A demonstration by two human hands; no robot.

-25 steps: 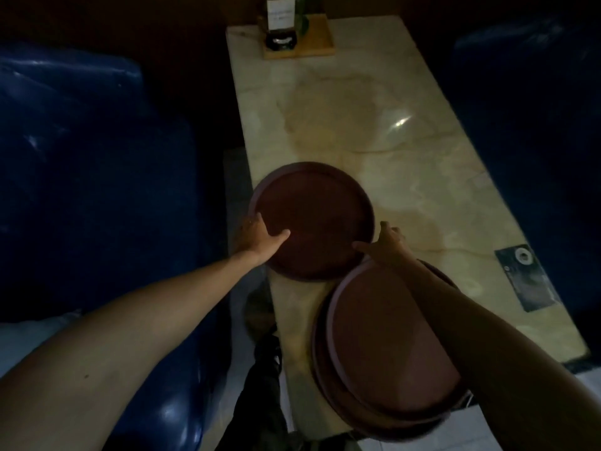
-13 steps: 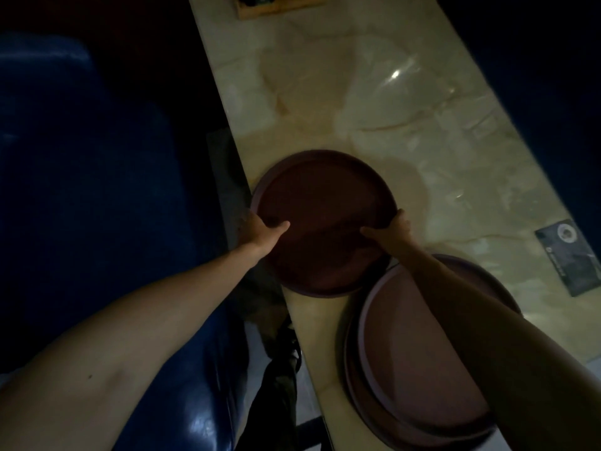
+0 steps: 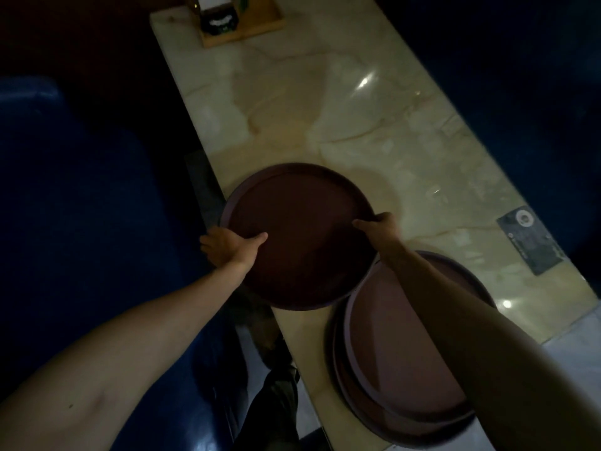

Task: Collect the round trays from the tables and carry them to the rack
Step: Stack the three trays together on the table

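Gripping the empty round tray [image 3: 302,236] (dim light), left hand [image 3: 227,247] and right hand [image 3: 379,227] clamp opposite rims.

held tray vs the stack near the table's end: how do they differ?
The held tray is gripped at opposite rims by the left hand and right hand; the stack lies untouched on the table.
The held tray is a single one; the stack shows at least two rims, slightly offset.
The held tray looks darker brown; the stack's top tray looks paler, pinkish.
The held tray's edge overlaps the stack.
Both are round, rimmed and empty.
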